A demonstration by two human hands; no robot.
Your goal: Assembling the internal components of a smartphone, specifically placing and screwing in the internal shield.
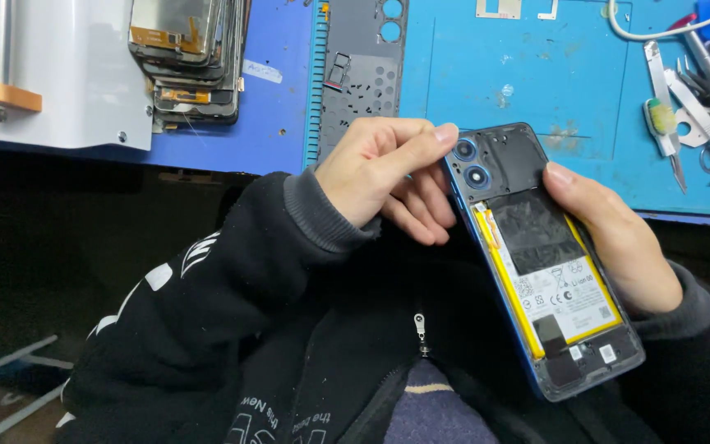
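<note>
We cradle the opened phone (pixel 536 263) at centre right in our right hand (pixel 618 238), battery up; left hand (pixel 388 177) fingers pinch its top corner, steadying it above the counter (pixel 536 74).

My left hand (pixel 384 177) curls, thumb stretched right, fingers tucked under; my right hand (pixel 618 238) cups from the side, grip closed.

Black zip jacket with grey cuffs and white print

The left hand (pixel 380 177) and right hand (pixel 618 247) are bare, each coming out of a black sleeve ending in a ribbed grey cuff (pixel 322 210). White stripes (pixel 182 259) mark the sleeve at centre left of the frame. White lettering (pixel 277 419) runs along the bottom, beside a silver zip pull (pixel 421 329) over a dark blue-purple layer (pixel 433 411).
</note>
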